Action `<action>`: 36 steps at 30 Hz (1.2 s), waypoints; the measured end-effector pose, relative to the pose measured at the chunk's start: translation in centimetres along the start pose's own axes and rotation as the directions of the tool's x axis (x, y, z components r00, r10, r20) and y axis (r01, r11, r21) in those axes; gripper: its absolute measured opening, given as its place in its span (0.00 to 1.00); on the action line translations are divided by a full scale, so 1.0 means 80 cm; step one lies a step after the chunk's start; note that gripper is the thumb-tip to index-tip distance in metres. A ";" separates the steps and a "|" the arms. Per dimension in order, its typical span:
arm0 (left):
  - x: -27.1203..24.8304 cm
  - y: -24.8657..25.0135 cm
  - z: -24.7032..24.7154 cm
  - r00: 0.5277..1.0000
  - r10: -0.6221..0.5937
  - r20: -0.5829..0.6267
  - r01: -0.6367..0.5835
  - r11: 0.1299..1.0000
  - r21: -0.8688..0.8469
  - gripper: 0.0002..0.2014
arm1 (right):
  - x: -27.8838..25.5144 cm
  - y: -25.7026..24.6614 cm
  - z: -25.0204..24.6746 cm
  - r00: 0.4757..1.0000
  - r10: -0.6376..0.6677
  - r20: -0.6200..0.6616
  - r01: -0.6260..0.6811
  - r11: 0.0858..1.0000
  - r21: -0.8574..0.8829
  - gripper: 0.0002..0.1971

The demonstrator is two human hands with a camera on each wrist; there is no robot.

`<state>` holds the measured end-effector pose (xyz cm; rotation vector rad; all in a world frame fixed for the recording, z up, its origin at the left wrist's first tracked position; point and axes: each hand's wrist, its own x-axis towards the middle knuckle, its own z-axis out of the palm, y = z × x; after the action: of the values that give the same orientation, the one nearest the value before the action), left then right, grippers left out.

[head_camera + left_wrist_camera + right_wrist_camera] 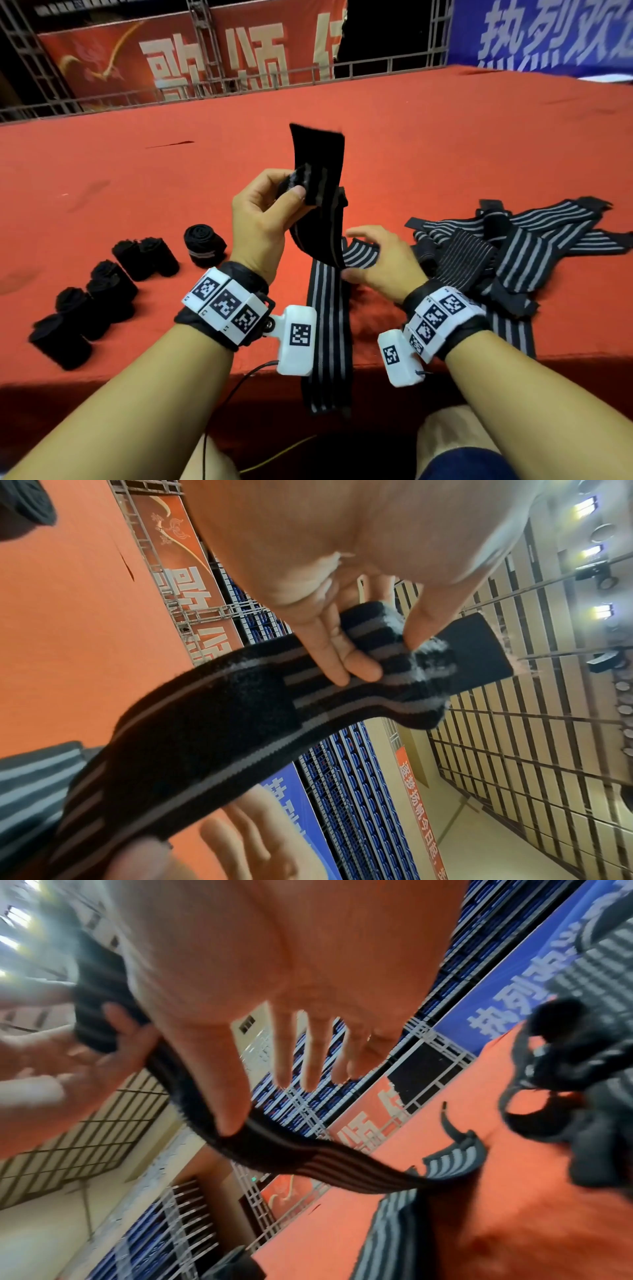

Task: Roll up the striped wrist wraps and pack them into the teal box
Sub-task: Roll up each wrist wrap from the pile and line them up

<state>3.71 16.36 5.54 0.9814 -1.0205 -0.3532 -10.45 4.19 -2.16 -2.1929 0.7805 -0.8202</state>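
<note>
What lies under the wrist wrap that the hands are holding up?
Under the held wrist wrap another striped wrap lies flat on the red table, its near end hanging over the edge. The right hand covers its far part.

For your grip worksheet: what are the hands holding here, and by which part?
The left hand pinches the striped wrist wrap at its partly rolled end. The right hand is spread open, its thumb touching the strap lower down.

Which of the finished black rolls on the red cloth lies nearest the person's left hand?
The lone roll with a pale band, just left of the left hand; the other rolls trail off further left.
</note>
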 end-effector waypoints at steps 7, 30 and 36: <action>-0.003 0.013 0.005 0.999 0.017 -0.041 -0.009 0.985 0.174 0.03 | 0.006 -0.066 0.007 0.998 -0.062 0.009 0.055 0.939 0.340 0.21; -0.011 0.099 0.000 0.992 -0.039 -0.124 0.066 0.971 0.228 0.08 | -0.060 -0.181 -0.069 0.946 -0.289 0.148 0.131 0.756 0.641 0.05; -0.028 0.112 0.004 0.998 -0.033 -0.050 0.045 0.961 0.274 0.08 | -0.072 -0.172 -0.065 0.958 -0.202 0.206 0.033 0.787 0.616 0.05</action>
<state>0.70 22.56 11.72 1.2558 -1.0280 -0.2234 -13.76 14.64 9.22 -1.7152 0.1920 -0.6954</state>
